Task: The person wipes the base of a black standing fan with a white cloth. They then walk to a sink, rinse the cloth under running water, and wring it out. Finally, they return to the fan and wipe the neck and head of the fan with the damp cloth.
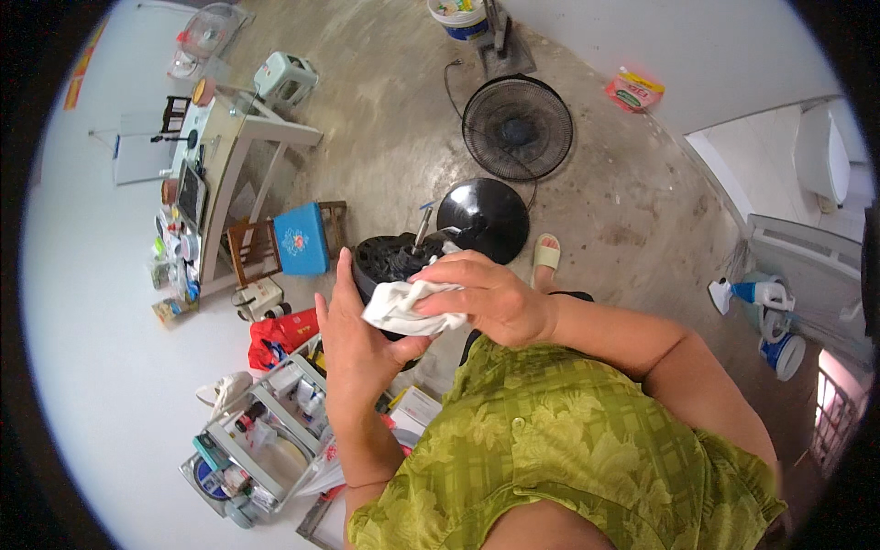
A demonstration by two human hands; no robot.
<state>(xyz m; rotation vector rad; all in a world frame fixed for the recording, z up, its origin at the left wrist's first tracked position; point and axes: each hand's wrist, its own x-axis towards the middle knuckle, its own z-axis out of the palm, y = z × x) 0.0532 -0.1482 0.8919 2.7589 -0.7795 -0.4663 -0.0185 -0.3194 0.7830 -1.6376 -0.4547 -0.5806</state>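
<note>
Before me is the black motor housing of an electric fan, with a metal shaft sticking up from it. My left hand supports the housing from its left and lower side, fingers stretched along the edge. In my right hand is a crumpled white cloth, pressed against the near side of the housing. A round black fan base lies on the floor just beyond. Past it lies a round black wire fan grille with a cable across it.
A blue-seated wooden chair and a table stand at left. A grey storage rack filled with items is at lower left. A pink pouch lies by the wall. A bucket stands at the top, a spray bottle at right.
</note>
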